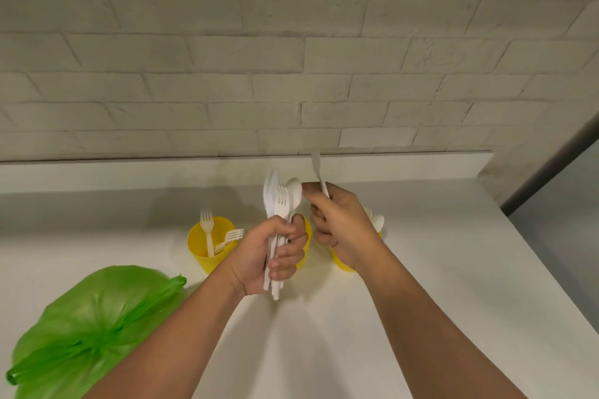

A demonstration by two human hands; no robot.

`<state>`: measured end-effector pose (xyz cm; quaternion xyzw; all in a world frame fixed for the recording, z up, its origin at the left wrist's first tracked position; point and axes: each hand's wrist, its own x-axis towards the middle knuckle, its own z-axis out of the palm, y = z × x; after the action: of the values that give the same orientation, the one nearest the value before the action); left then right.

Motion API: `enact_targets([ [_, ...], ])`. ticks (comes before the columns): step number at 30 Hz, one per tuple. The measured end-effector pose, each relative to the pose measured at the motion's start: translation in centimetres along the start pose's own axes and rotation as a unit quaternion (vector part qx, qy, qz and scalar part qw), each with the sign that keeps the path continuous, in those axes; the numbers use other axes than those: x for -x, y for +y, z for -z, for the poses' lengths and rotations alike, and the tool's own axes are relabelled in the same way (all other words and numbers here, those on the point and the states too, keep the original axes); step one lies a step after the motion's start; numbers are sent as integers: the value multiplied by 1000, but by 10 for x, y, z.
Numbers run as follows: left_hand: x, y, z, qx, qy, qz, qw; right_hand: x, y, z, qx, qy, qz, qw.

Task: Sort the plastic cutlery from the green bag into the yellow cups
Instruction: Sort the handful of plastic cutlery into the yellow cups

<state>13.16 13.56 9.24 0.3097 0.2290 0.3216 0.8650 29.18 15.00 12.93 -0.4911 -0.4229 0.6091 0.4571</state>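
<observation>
1. A white counter [453, 285] runs along a wall of white-painted brick [291, 58]. A grey panel [567, 204] stands at the counter's right end.
2. A crumpled green bag [90, 327] lies on the counter at the near left.
3. The left hand [272, 253] is clenched around a bundle of white plastic cutlery [278, 201], held upright above the counter. Knives, a fork and a spoon show at its top.
4. The right hand [340, 223], just beside it, pinches a single white piece [318, 168] that points upward. Its kind is too blurred to tell.
5. Three yellow cups stand in a row behind the hands.
6. The left cup [202, 248] holds forks [207, 227].
7. The middle cup [307, 233] is mostly hidden by the left hand.
8. The right cup [340, 264], behind the right hand, holds spoons [377, 222].
</observation>
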Motion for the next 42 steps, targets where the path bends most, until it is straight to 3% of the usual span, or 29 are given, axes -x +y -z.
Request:
enact_targets([
  [3, -2, 3, 5, 23, -34, 4, 999, 3, -4, 4, -6, -70, 1, 998],
  [8, -3, 6, 12, 15, -55, -9, 998, 3, -2, 5, 35, -82, 19, 996],
  [13, -4, 7, 0, -53, 92, -48, 993, 3, -3, 2, 9, -1, 42, 999],
  [21, -12, -2, -6, -240, 253, -122, 929, -3, 8, -2, -25, 83, 52, 995],
  [28, -16, -9, -9, -322, 278, -161, 891, -3, 30, -14, -29, 111, 71, 991],
  [32, -17, -13, -2, -359, 273, -154, 879, -8, 33, -6, -2, 200, 66, 978],
  [37, -20, -23, -5, -374, 311, -191, 853, -3, 41, -11, 8, 177, 44, 983],
  [42, -23, -36, -13, -390, 362, -248, 809, 9, 31, -12, -122, 160, -6, 980],
])
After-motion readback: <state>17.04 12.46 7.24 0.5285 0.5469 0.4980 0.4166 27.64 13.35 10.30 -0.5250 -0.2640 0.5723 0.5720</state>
